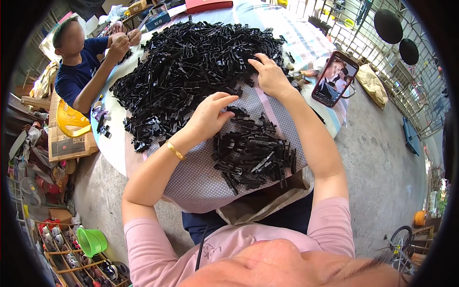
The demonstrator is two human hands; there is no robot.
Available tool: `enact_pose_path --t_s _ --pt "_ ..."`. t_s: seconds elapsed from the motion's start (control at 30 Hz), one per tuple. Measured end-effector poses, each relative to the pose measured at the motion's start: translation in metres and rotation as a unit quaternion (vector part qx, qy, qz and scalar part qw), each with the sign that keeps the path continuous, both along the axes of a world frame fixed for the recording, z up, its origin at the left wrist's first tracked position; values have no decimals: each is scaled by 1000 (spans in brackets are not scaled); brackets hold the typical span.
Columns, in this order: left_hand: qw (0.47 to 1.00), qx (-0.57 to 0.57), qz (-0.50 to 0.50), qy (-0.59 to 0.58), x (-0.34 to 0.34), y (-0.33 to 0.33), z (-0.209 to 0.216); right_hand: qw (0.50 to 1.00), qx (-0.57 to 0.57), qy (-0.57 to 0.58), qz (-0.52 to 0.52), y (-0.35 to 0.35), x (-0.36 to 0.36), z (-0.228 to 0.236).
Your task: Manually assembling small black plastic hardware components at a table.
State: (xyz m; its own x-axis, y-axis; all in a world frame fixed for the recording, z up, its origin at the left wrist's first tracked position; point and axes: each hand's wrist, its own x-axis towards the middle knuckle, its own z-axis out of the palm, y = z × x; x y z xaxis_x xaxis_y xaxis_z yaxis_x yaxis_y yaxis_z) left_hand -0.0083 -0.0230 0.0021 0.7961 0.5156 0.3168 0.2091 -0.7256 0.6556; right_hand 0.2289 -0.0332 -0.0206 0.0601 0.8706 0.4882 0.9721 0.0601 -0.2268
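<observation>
A big heap of small black clip-like pieces (191,62) covers the far part of the cloth-covered table (196,165). My left hand (210,115), a gold bracelet on its wrist, is at the heap's near edge. Its fingers stretch rightward, the thumb stands apart, and I see nothing held. My right hand (270,79) reaches the heap's right edge with fingers spread; what lies under its fingertips is partly hidden. Between my forearms, near the table's front edge, sits a smaller pile of similar long black pieces (258,153), several lying side by side.
At the right edge stands a phone (334,79) with a lit screen. Across to the left, a person in a dark blue shirt (83,71) handles something small. An open sack (267,203) hangs at my lap. A yellow plastic chair (69,119) and a box (71,143) are at left.
</observation>
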Motion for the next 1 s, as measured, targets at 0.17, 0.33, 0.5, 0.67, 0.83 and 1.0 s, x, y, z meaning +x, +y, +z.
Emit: enact_pose_path --t_s 0.17,0.33,0.5,0.67,0.83,1.0 --pt "995 96 -13 12 9 6 -9 996 84 26 33 1 6 -5" --pt "998 37 40 -27 4 8 -10 979 197 47 37 -5 -5 12" --pt "965 -213 109 -103 2 14 0 979 183 48 73 -14 -18 22" --pt "840 -494 58 -219 -7 23 6 994 24 85 71 -24 -19 21" --pt "778 -568 5 -267 -12 33 -1 989 -101 -2 111 -41 -19 27" --pt "767 -586 -19 -260 -12 32 -2 988 -118 -54 85 -37 -20 22"
